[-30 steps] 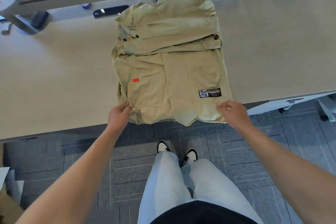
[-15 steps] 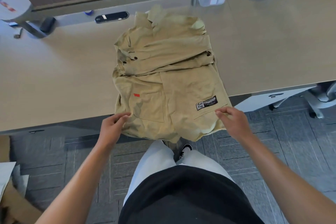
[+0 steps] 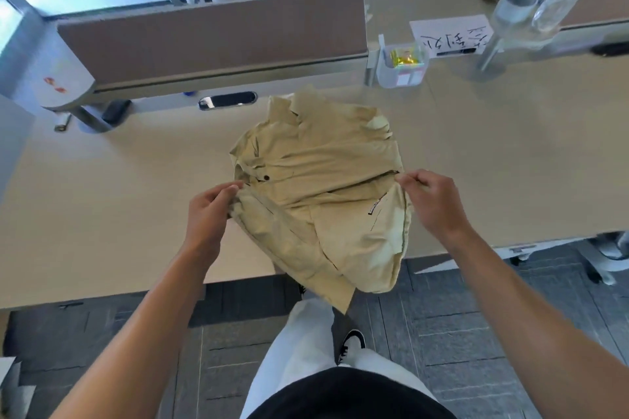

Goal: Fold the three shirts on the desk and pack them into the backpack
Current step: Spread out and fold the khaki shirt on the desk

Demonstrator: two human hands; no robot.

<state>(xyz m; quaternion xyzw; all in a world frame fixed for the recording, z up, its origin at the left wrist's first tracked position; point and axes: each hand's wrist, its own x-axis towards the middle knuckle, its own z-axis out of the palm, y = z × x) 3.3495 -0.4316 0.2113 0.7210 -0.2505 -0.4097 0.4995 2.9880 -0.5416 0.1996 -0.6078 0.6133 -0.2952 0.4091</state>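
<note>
Left hand (image 3: 207,214) pinches the khaki shirt (image 3: 320,187) at its left fold, soft creased cotton, lower half draping off the pale smooth worktop (image 3: 102,214) edge. Right hand (image 3: 432,204) pinches the right fold. Bare worktop either side.

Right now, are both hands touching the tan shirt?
Touching. The head view shows the left hand pinching the tan shirt at its left edge and the right hand pinching its right edge, both lifting the lower part.

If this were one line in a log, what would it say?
step: folding khaki shirt | left hand: pinching hem | right hand: pinching hem | hem lifted over desk
</note>
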